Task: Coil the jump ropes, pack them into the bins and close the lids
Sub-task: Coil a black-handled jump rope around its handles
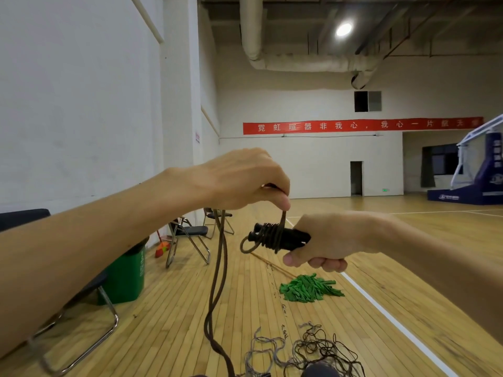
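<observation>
The right hand (324, 240) grips the black handles (285, 236) at chest height. The left hand (245, 180) pinches the brown rope (217, 281) just above them. Lay each turn tight beside the last; keep the hanging length taut.

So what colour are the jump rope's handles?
Black handles, wound with thin dark brown rope; head view shows it.

Two hands: left hand (245, 180), right hand (324, 240). One brown rope (217, 281), wound on what look like two black handles (283, 236). Along the floor's left edge: three folding chairs (190, 231), one green bin (126, 278), one broom (162, 246). Mid-floor: one green mop (307, 288). Near edge: two tangled ropes, grey (261, 346) and dark (321, 346).
</observation>
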Available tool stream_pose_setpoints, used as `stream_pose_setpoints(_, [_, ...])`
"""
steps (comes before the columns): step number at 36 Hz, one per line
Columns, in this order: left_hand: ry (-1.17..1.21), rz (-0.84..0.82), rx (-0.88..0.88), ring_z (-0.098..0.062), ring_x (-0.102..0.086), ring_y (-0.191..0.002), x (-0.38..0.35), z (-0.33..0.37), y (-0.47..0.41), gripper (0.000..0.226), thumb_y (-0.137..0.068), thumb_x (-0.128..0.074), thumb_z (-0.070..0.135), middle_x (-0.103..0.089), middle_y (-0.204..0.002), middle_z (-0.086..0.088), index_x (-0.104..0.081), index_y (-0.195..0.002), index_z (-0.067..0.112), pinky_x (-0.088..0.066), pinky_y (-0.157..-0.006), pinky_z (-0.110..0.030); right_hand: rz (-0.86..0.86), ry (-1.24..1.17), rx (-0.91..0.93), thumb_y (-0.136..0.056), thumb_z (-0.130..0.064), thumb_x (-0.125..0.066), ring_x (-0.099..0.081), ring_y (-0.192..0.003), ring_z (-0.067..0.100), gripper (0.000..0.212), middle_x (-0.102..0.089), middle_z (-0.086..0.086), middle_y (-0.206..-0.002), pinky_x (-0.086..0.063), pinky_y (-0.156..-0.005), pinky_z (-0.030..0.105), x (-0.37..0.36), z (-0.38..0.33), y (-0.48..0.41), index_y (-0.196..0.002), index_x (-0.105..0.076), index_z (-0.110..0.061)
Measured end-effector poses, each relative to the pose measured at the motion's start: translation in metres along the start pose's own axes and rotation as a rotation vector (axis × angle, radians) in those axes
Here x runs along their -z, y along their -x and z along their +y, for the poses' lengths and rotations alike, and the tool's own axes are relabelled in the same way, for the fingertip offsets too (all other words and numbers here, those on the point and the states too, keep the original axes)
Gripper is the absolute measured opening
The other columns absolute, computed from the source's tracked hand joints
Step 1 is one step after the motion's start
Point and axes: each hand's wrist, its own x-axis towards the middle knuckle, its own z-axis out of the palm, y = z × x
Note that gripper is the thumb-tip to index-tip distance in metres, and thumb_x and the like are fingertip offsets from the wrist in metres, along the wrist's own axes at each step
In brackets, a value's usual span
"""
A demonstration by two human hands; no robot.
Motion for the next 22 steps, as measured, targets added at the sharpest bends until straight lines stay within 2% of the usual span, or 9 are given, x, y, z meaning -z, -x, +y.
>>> stream_pose_setpoints(4, [0.146,-0.030,0.072,-0.005,-0.063,-0.069,0.002,-0.001,0.001,0.041,-0.086,-0.056,0.053,-0.069,-0.075,0.009,-0.076,-0.094,0.018,-0.047,-0.068,-0.018,-0.029,0.019,0.062,-0.097,-0.027,-0.067,-0.043,-0.043,0.010,0.026,-0.046,-0.003,-0.055,-0.041,-0.045,0.020,-0.005,-0.010,0.009,-0.079,-0.056,-0.012])
stream_pose_setpoints(10, [0.370,-0.042,0.200,-0.007,-0.061,-0.064,-0.001,-0.012,0.006,0.023,-0.089,-0.066,0.041,-0.068,-0.070,0.006,-0.077,-0.090,0.020,-0.046,-0.063,-0.017,-0.030,0.010,0.114,-0.096,-0.026,-0.068,-0.042,-0.045,0.013,0.027,-0.045,-0.003,-0.055,-0.039,-0.045,0.021,-0.005,-0.018,0.017,-0.079,-0.055,-0.010])
stream_pose_setpoints(14, [0.721,-0.062,0.252,-0.030,-0.050,-0.060,-0.008,-0.018,0.014,0.017,-0.089,-0.067,0.034,-0.063,-0.065,0.000,-0.075,-0.075,0.030,-0.040,-0.057,-0.030,-0.061,-0.038,0.178,-0.095,-0.026,-0.069,-0.041,-0.045,0.014,0.028,-0.044,-0.004,-0.053,-0.038,-0.045,0.022,-0.005,-0.022,0.028,-0.078,-0.053,-0.011])
stream_pose_setpoints(16, [0.850,-0.061,0.271,-0.024,-0.042,-0.056,-0.015,-0.022,0.020,0.024,-0.093,-0.065,0.029,-0.059,-0.062,0.001,-0.075,-0.071,0.029,-0.034,-0.051,-0.027,-0.079,-0.060,0.212,-0.095,-0.025,-0.069,-0.041,-0.044,0.013,0.026,-0.043,-0.005,-0.053,-0.038,-0.045,0.022,-0.005,-0.024,0.033,-0.081,-0.053,-0.010])
stream_pose_setpoints(19, [0.947,-0.092,0.280,-0.012,-0.042,-0.053,-0.025,-0.026,0.025,0.030,-0.098,-0.059,0.024,-0.057,-0.062,0.002,-0.075,-0.072,0.026,-0.034,-0.049,-0.020,-0.096,-0.088,0.253,-0.095,-0.024,-0.068,-0.042,-0.046,0.013,0.023,-0.044,-0.005,-0.054,-0.038,-0.045,0.022,-0.008,-0.026,0.036,-0.087,-0.053,-0.008])
stream_pose_setpoints(20, [0.971,-0.103,0.288,-0.010,-0.042,-0.052,-0.027,-0.027,0.026,0.029,-0.098,-0.057,0.024,-0.055,-0.061,0.003,-0.075,-0.075,0.021,-0.035,-0.049,-0.018,-0.098,-0.102,0.269,-0.095,-0.024,-0.068,-0.043,-0.046,0.013,0.023,-0.044,-0.005,-0.055,-0.039,-0.045,0.022,-0.009,-0.027,0.036,-0.088,-0.054,-0.008])
stream_pose_setpoints(22, [1.003,-0.125,0.276,-0.009,-0.042,-0.051,-0.028,-0.027,0.028,0.037,-0.098,-0.053,0.028,-0.051,-0.059,0.004,-0.067,-0.085,-0.004,-0.038,-0.051,-0.016,-0.096,-0.124,0.314,-0.095,-0.025,-0.068,-0.045,-0.047,0.013,0.023,-0.046,-0.006,-0.055,-0.041,-0.047,0.023,-0.008,-0.028,0.037,-0.086,-0.054,-0.009])
